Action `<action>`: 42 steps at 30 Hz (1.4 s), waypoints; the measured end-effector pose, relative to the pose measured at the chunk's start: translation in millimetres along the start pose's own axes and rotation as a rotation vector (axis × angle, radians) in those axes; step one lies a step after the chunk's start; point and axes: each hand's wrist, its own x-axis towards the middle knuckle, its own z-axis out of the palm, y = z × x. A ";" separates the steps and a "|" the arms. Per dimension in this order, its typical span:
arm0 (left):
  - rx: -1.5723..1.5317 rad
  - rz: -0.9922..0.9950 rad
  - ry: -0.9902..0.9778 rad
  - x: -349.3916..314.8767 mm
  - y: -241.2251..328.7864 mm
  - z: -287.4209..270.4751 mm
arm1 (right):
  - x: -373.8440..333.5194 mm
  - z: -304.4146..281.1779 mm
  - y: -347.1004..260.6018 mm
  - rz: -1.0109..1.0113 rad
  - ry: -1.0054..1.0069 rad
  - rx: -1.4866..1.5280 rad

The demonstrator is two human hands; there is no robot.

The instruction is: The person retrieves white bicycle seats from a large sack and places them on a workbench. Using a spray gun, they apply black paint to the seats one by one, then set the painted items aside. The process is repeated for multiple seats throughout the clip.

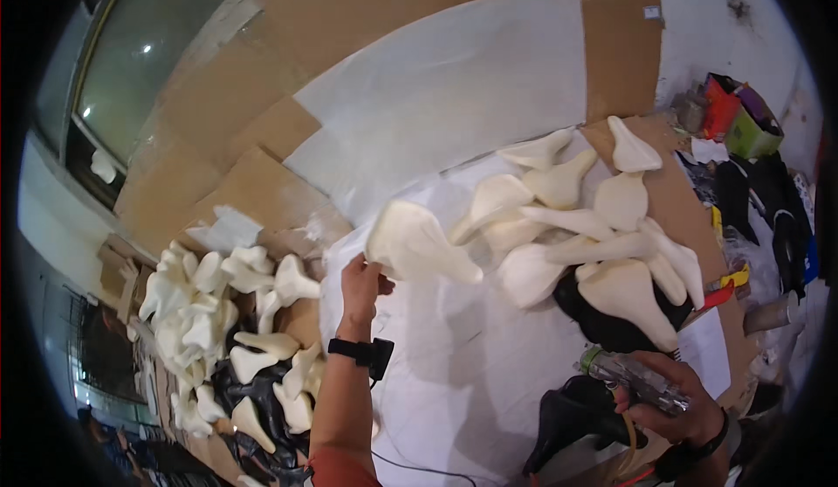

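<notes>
The cream saddle-shaped piece (415, 238) is held over the white sheet (415, 391) on the bench, broad end to the upper left and narrow end pointing lower right, between two heaps of similar pieces. The left hand (362, 286) pinches its lower left edge, fingers closed narrowly on the rim; the right hand (670, 400) has its fingers wrapped round a clear tool (642, 380) with a green end, well apart from the piece. The step in hand seems to be handling this single piece with the tool at the ready, and the next move probably calls for a steady edge grip, with the narrow end kept off the right-hand heap (620, 203). A black piece (567, 417) lies just beside the right hand. As for containers, a green box (755, 138) at the upper right has red and purple items about its top, too small to identify; whether the left-hand heap (196, 312) sits in a carton, I cannot tell.
</notes>
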 end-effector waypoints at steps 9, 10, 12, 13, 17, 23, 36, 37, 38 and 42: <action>0.044 -0.139 0.000 -37.9 -26.4 -106.2 | -19.5 66.0 -42.4 -0.285 -0.067 -0.154; 0.063 -0.153 0.000 -37.6 -30.9 -115.4 | -23.6 72.0 -45.3 -0.304 -0.055 -0.137; 0.065 -0.134 -0.004 -43.6 -41.5 -133.8 | -28.9 73.6 -46.2 -0.269 -0.086 -0.177; 0.082 -0.139 -0.006 -46.2 -46.1 -143.1 | -29.3 72.7 -44.3 -0.250 -0.102 -0.193; 0.090 -0.154 0.030 -55.6 -67.2 -192.2 | -29.2 62.3 -30.2 -0.179 -0.105 -0.224; 1.161 0.031 0.779 -78.0 -75.8 -280.1 | -17.9 38.5 -12.2 0.021 0.024 0.082; -0.552 -0.716 -0.308 123.6 -79.9 221.3 | 7.4 -17.1 33.5 0.110 0.104 0.175; -0.567 -0.720 -0.243 126.6 -84.5 232.8 | 6.1 -20.5 34.7 0.093 0.111 0.164; -0.595 -0.671 -0.243 126.0 -91.7 234.9 | 5.3 -22.4 35.7 0.076 0.108 0.152; -0.465 -0.457 -0.235 65.0 -48.4 209.4 | -1.1 -23.7 37.9 -0.027 0.134 0.191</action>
